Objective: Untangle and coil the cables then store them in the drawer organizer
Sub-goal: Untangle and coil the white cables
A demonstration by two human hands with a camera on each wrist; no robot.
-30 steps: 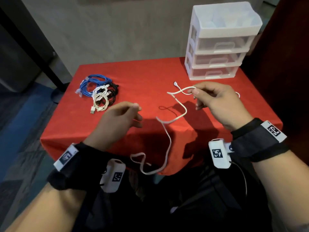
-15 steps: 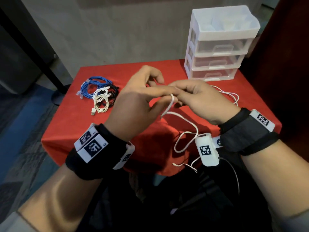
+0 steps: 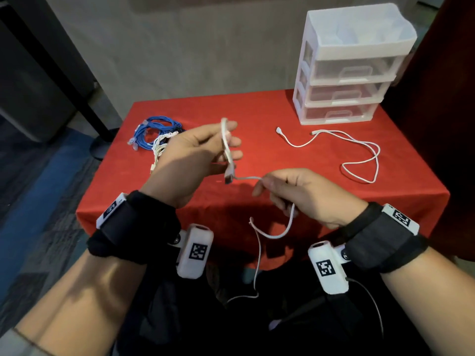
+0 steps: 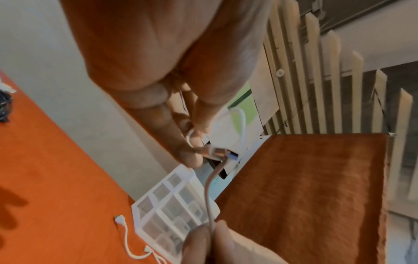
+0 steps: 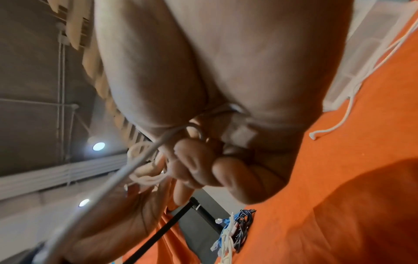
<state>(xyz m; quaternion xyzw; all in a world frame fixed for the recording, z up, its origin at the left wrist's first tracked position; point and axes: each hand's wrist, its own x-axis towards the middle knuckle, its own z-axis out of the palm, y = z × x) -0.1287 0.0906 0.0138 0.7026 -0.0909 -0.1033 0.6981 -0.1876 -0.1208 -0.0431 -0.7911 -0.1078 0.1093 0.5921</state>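
Holding the white cable (image 3: 229,152) up over the red table (image 3: 282,160): left hand (image 3: 190,160) is pinching a loop of it near the USB plug (image 3: 229,178), fingers curled round it. Right hand (image 3: 303,196) is gripping the same cable just right of the plug, slack trailing down off the table edge. Second white cable (image 3: 359,160) is lying loose in front of the drawer organizer (image 3: 347,73). Tangled cable bundle (image 3: 154,136) is sitting far left.

Drawer organizer (image 3: 344,80) back-right on table (image 3: 257,109); cable pile (image 3: 154,134) left.
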